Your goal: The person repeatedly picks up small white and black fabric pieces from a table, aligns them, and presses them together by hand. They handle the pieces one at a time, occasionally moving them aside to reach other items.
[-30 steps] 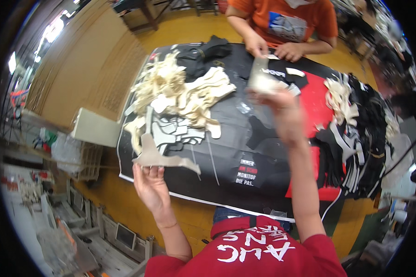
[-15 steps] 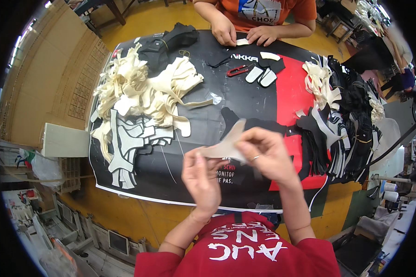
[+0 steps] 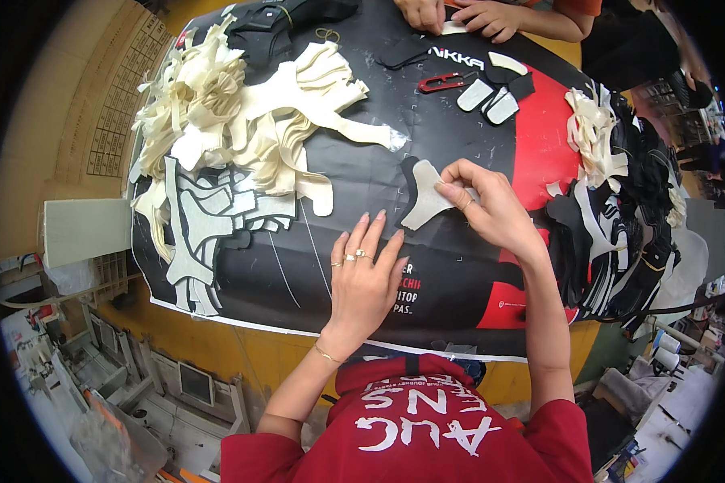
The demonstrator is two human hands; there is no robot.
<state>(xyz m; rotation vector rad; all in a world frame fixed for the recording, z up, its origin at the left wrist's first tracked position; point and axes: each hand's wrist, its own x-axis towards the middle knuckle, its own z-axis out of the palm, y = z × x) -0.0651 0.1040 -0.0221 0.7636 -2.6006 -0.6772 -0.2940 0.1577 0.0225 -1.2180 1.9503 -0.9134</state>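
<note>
Moved since earlier: both hands have come down from mid-air to the table mat; the cream cut piece that was held up between them half a second ago now lies on the mat
Right hand (image 3: pixel 491 211): fingers bent and drawn close together, tips pinching the right edge of the cream cut piece (image 3: pixel 424 200) and pressing it onto the mat
Left hand (image 3: pixel 364 274): lies flat, palm down, fingers spread moderately wide, holding nothing; rings on two fingers, a thin bracelet at the wrist
Cream cut piece: flat on the black part of the table mat (image 3: pixel 362 173), just beyond the left fingertips and under the right fingertips
Cream pile (image 3: pixel 242 121): heap of pale cut shapes well beyond the left fingers, to their left
Grey-white strips (image 3: pixel 195 233): left of the left hand, apart from it
Red snips (image 3: pixel 445 81): far beyond the right fingertips, near small white and black pieces (image 3: pixel 491 88)
Black and cream stack (image 3: pixel 628 209): right of the right hand
Another person's hands (image 3: pixel 459 14): at the far edge of the mat
</note>
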